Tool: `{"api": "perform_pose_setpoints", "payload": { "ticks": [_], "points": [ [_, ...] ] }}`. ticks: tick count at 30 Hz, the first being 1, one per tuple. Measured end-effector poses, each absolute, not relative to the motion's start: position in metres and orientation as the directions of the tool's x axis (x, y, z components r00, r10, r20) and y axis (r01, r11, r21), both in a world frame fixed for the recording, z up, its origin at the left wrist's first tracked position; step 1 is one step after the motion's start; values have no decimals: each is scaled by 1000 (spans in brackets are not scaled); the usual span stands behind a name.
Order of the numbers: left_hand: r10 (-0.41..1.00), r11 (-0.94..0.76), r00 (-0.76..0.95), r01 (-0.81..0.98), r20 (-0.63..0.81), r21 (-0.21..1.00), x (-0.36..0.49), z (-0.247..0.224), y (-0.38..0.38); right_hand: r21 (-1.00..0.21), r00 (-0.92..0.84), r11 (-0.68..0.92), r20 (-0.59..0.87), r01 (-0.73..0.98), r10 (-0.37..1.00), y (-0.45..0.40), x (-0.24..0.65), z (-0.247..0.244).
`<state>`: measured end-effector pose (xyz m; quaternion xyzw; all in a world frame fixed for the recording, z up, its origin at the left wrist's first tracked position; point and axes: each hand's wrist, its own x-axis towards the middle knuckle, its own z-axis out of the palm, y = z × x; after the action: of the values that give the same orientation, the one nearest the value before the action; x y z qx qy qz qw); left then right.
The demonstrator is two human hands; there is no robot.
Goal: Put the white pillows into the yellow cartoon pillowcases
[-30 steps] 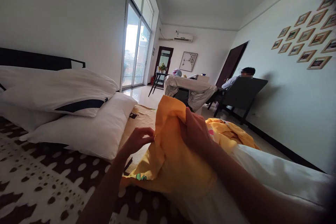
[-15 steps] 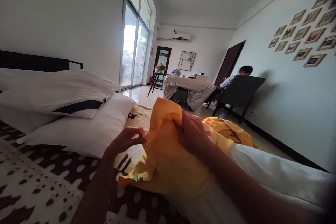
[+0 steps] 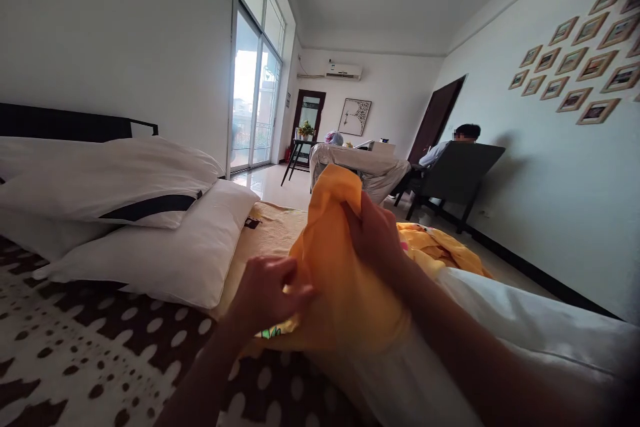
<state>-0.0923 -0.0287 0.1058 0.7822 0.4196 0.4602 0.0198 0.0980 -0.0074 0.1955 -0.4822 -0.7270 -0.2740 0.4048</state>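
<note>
Yellow-orange cloth [image 3: 330,280] rises in front of me, with a green print near its lower left edge. My right hand [image 3: 377,233] grips its raised upper part, the fingers partly hidden in the folds. At the cloth's left side, my left hand [image 3: 273,290] is curled, thumb and fingers pinched on its edge and slightly blurred. White bedding [image 3: 530,320] lies under and beside my right forearm. More bunched yellow cloth [image 3: 440,247] rests beyond my right hand.
White pillows [image 3: 185,247] are piled at the left on a brown and white patterned cover [image 3: 125,347]. Beyond stands a covered table [image 3: 335,157]. A person [image 3: 467,133] sits in a dark chair [image 3: 460,173] at the right.
My right hand has lifted the cloth higher and slightly to the right. My left hand has moved right and a little down along the cloth's left side.
</note>
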Motion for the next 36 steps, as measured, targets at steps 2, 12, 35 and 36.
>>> {"api": "perform_pose_setpoints", "payload": {
  "ticks": [2,12,35,36],
  "points": [
    [739,-572,345,775,578,269,-87,107,-39,-24,-171,370,857,929,486,-5,101,196],
    [702,-707,518,423,489,567,-135,110,-2,-57,-156,389,854,920,496,-11,101,198],
    [799,-518,-421,-118,430,847,-72,67,36,-79,-374,695,797,714,474,-64,53,215],
    [808,-491,-451,-158,380,857,-69,67,33,-90,-387,714,789,695,476,-67,49,216]
  ]
}}
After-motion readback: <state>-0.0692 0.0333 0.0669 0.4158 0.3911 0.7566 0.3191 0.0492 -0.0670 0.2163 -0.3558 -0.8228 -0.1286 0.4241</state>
